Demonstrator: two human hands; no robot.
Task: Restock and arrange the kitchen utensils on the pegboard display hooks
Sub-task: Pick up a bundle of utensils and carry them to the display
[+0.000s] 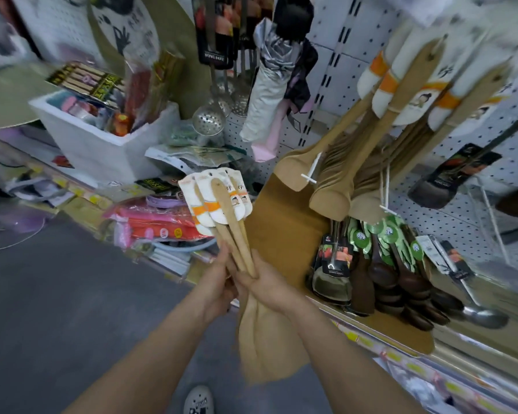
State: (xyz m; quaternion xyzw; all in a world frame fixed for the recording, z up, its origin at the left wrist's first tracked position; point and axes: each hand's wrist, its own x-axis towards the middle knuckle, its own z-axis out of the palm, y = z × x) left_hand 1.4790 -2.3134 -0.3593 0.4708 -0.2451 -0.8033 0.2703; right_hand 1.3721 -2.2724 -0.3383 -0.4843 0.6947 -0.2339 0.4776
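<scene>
I hold a bundle of wooden spatulas (237, 234) with white and orange card labels at their handle ends, blades hanging down toward me. My left hand (219, 282) grips the handles from the left. My right hand (266, 283) wraps the same handles from the right. More wooden spatulas (356, 150) of the same kind hang on a hook of the white pegboard (356, 40) at the upper right. Below them dark wooden ladles (386, 279) with green tags lean on the shelf.
Slotted steel skimmers (210, 118) and a folded umbrella (266, 94) hang at the top centre. A white foam box (102, 141) of packaged goods sits at left. Steel ladles (473, 306) lie at right. Grey floor (57, 294) lies below left, with a shoe (199, 400).
</scene>
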